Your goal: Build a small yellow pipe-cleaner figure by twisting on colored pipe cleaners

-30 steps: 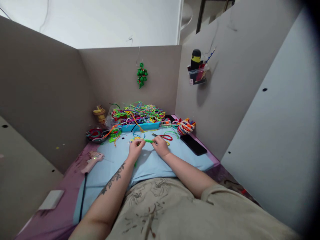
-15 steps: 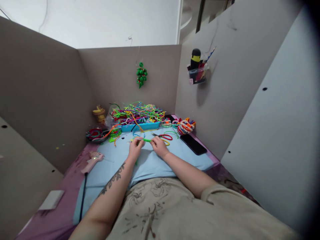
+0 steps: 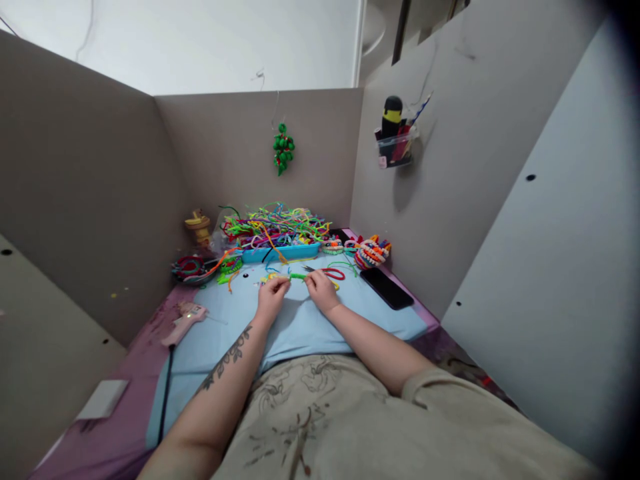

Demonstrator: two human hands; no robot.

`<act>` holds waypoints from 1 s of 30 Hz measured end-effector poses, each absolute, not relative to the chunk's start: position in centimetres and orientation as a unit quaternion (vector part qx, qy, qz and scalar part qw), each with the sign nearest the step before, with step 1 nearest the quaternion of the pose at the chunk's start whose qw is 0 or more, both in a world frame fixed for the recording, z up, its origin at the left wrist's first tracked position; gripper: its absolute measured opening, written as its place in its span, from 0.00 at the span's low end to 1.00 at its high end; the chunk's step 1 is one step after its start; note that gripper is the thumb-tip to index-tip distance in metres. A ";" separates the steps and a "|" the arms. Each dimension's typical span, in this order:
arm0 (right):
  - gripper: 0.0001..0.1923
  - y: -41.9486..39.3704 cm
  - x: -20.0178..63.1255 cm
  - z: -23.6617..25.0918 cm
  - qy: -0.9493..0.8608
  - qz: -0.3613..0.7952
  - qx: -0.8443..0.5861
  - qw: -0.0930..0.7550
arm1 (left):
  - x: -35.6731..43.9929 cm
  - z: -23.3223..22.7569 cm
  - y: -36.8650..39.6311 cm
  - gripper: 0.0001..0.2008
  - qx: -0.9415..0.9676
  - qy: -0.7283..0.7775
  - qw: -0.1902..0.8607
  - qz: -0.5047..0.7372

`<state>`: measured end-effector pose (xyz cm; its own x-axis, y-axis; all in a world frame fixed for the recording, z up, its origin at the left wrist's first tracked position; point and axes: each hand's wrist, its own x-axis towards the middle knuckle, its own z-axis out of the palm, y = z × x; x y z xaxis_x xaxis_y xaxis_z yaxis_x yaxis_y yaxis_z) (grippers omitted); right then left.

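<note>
Our left hand (image 3: 273, 295) and right hand (image 3: 321, 291) each pinch the green strand (image 3: 299, 276) between them, apparently shaping it, so we judge the next move needs steady tension, with scissors (image 3: 337, 273) at the right hand's two o'clock.

Beyond my left hand (image 3: 273, 293) and right hand (image 3: 321, 291), the white wall (image 3: 210, 47) is glowing brightest, while the grey panel (image 3: 75, 147) to their left is sitting much dimmer. Light is coming from above, casting a soft shadow on the blue cloth (image 3: 300, 337) beneath them. To their upper right, the basket (image 3: 393, 157) is throwing a blurry shadow downward. Between them, the green piece (image 3: 299, 276) is looking soft; far right of them, blackness is eating into the edge.
</note>
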<state>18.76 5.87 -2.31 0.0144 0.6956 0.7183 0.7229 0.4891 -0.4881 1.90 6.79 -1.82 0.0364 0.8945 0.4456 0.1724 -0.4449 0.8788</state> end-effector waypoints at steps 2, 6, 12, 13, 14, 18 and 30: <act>0.08 5.9 18.7 -2.3 -0.694 -0.015 -0.510 0.507 | 2.0 -1.6 6.6 0.11 0.642 0.417 0.328 0.554; 0.06 5.8 18.6 -2.4 -0.700 -0.021 -0.505 0.505 | 2.1 -1.3 6.3 0.12 0.638 0.421 0.325 0.556; 0.03 5.8 18.7 -2.6 -0.717 -0.035 -0.501 0.483 | 2.3 -0.7 5.5 0.11 0.650 0.429 0.268 0.567; 0.03 5.8 18.7 -2.6 -0.719 -0.035 -0.501 0.480 | 2.3 -0.6 5.4 0.12 0.645 0.435 0.265 0.570; 0.03 5.8 18.6 -2.6 -0.721 -0.033 -0.500 0.478 | 2.3 -0.5 5.4 0.12 0.640 0.440 0.266 0.571; 0.02 5.7 18.4 -2.4 -0.731 0.002 -0.486 0.479 | 2.3 -0.7 5.7 0.13 0.622 0.451 0.298 0.567; 0.07 5.5 18.4 -2.4 -0.760 0.031 -0.446 0.472 | 2.3 -1.3 6.4 0.11 0.607 0.403 0.342 0.593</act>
<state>18.37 5.47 -2.38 -0.1575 0.7063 0.6901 0.6483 0.6011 -0.4673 2.27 6.44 -1.29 -0.0286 0.8955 0.4442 0.0840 -0.4406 0.8938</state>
